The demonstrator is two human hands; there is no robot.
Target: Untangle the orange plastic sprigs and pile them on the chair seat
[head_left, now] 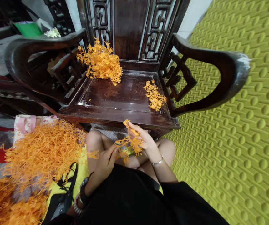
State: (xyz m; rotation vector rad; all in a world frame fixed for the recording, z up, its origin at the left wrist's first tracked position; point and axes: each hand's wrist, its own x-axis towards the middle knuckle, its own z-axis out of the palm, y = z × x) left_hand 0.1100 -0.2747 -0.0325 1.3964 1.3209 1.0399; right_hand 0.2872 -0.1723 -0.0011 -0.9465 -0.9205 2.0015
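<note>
Between my two hands stretches a branching orange plastic flower piece [125, 141]. My left hand [106, 158], wearing a watch and bracelets, pinches its lower stem over my lap. On the other side my right hand [145, 137], with a silver bangle, has its fingers closed around the upper part of the same piece. Beyond them is a dark wooden chair seat [127, 90]. A large heap of orange flower pieces [104, 62] lies at its back left, and a smaller pile [155, 96] rests near its right armrest.
At my left, a big tangle of orange stems [43, 150] spreads beside a white bag with pink handles [26, 123]. A black bag [61, 200] lies on yellow cloth nearby. A green container [28, 28] stands at the upper left. Yellow textured padding [242, 140] covers the right side.
</note>
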